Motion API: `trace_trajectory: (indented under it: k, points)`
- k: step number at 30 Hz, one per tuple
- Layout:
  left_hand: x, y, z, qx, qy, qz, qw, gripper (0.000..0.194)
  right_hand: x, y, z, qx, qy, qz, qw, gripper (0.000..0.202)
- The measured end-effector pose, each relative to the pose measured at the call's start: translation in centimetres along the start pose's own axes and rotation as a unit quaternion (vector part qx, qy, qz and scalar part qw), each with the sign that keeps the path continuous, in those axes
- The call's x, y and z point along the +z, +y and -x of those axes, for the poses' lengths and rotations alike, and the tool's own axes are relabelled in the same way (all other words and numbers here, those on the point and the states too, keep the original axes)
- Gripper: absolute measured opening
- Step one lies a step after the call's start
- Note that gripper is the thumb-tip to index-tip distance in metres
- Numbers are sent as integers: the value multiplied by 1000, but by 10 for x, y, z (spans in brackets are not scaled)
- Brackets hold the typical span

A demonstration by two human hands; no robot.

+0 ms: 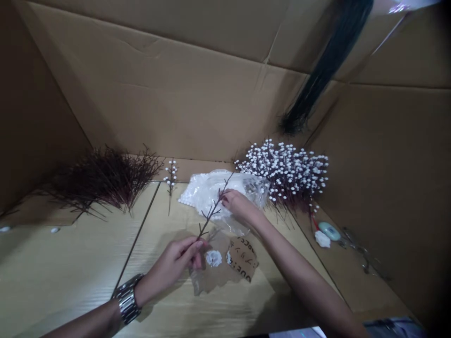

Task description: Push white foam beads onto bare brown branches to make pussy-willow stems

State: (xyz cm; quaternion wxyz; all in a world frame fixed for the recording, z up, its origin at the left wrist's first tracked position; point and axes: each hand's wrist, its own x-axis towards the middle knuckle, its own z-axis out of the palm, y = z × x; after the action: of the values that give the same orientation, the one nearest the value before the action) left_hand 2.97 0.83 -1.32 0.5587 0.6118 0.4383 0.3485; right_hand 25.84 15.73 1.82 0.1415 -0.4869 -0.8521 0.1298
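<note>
My left hand (178, 256), with a metal watch (128, 299) on its wrist, pinches the lower end of a bare brown artificial twig (210, 213) that slants up to the right. The twig's upper part passes in front of a clear plastic bag of small white balls (197, 190). My right hand (237, 204) is over the bag, close to the twig's upper part, its fingers drawn together; what they hold, if anything, is hidden. Below the twig lies a blob of white paste (213, 257) on a plastic-covered piece of cardboard (211, 281). Beside it is a scrap with black lettering (244, 263).
Bare brown twigs (109, 178) are heaped at the left. A single white-berried twig (171, 178) lies left of the bag; a large bunch of berried twigs (285, 169) is behind right. Dark strands (324, 70) hang above. A green oval object (329, 231) and scissors-like metal tools (366, 256) lie right. Cardboard walls surround the table.
</note>
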Motion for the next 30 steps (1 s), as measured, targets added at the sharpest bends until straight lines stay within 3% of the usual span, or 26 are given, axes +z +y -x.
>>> trace_trajectory:
  k: [5,10,15,17,21,30]
  points:
    - [-3,5,1,17,-14,5,1000,40,6,8,-1,4,17,-7,1000,19]
    - [-5,8,3,10,-38,-2,999,37,-9,3,11,11,51,-8,999,17]
    - [-6,5,3,11,-49,-10,999,36,-15,-21,75,6,110,-36,993,20]
    - [-6,6,3,7,-51,-19,998,36,-12,-31,104,-1,116,-106,988,17]
    - [-6,9,3,5,-44,-37,998,35,-3,-43,131,-52,43,-207,976,17]
    - [-5,13,2,-3,-41,-27,999,33,4,-49,97,-152,-88,-139,975,19]
